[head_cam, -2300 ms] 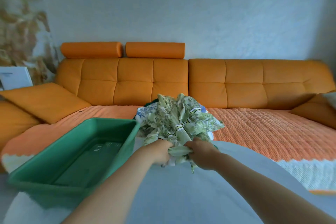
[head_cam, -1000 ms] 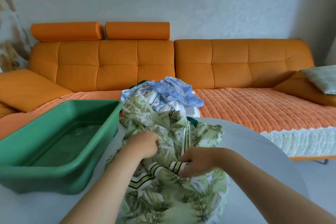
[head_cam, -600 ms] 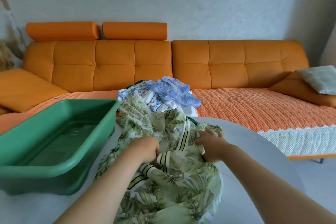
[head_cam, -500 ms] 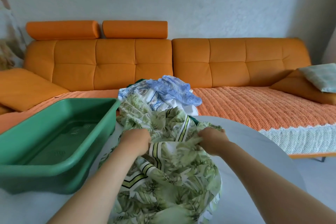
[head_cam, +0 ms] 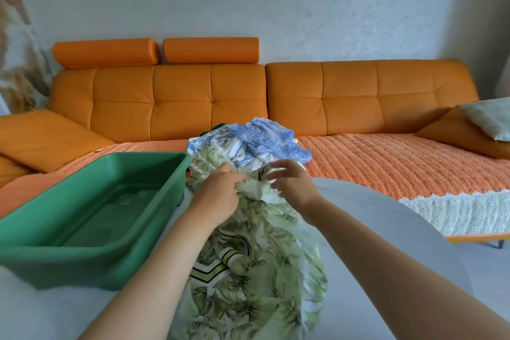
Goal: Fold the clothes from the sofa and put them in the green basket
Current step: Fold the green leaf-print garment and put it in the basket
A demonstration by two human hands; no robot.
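Now, left hand [head_cam: 218, 196] bunches the leaf-print garment [head_cam: 256, 270], crumpled on the tabletop [head_cam: 386, 229] beside the green basket [head_cam: 91, 251]. Right hand [head_cam: 289, 185] is blurred, grip unclear. Tug carelessly and the blue garment [head_cam: 270, 135], piled on the sofa [head_cam: 358, 91], could drag along.

Two hands: left hand [head_cam: 220, 196], right hand [head_cam: 292, 185]. One basket [head_cam: 69, 265]. One table [head_cam: 386, 229]. One sofa [head_cam: 347, 102], two bolsters [head_cam: 106, 52] [head_cam: 211, 50] atop it. Two orange cushions [head_cam: 47, 138] [head_cam: 458, 135] for sure, one at each end. One pale pillow [head_cam: 488, 119]. One throw [head_cam: 386, 165]. Clothes: one leaf-print garment [head_cam: 262, 270]; the pile shows three pieces: blue piece [head_cam: 270, 135], white print [head_cam: 218, 143], dark green scrap [head_cam: 218, 127].
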